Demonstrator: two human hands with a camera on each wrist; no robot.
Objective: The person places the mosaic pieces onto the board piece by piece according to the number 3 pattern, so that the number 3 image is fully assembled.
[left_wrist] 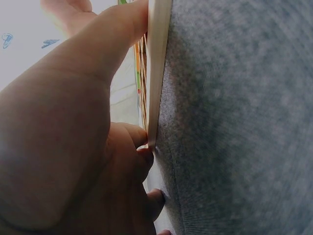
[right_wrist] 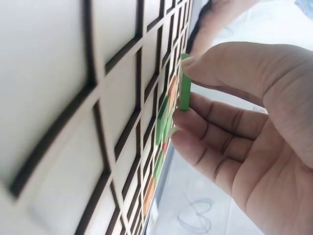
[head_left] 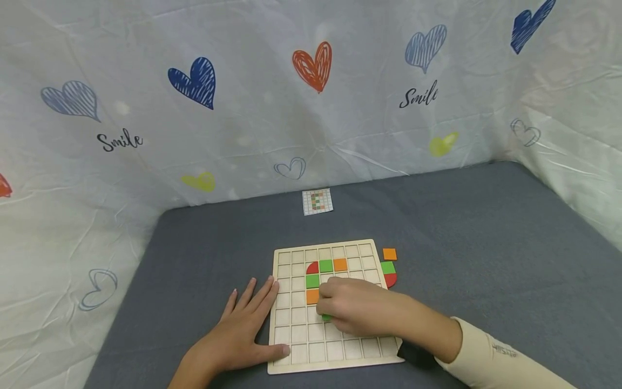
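A wooden grid board point(head_left: 298, 335) lies on the grey cloth. My left hand point(head_left: 240, 329) rests at its left edge with spread, straight fingers, the thumb on the near left corner area. Over the middle of the grid, my right hand point(head_left: 357, 307) pinches a thin green tile point(right_wrist: 185, 88) between thumb and fingers, apart from the board in the right wrist view. In the grid sit a red quarter-round tile point(head_left: 312, 268), a green square point(head_left: 325, 266) and an orange square point(head_left: 340, 265) in one row. Another green square point(head_left: 312, 281) and orange square point(head_left: 312, 296) run below the red one. My right hand hides some cells.
Right of the board lie a loose orange square point(head_left: 390, 254), a green square point(head_left: 387, 267) and a red rounded tile point(head_left: 390, 280). A small printed card point(head_left: 318, 201) with a coloured grid pattern lies at the back, before a white curtain point(head_left: 252, 135) with hearts.
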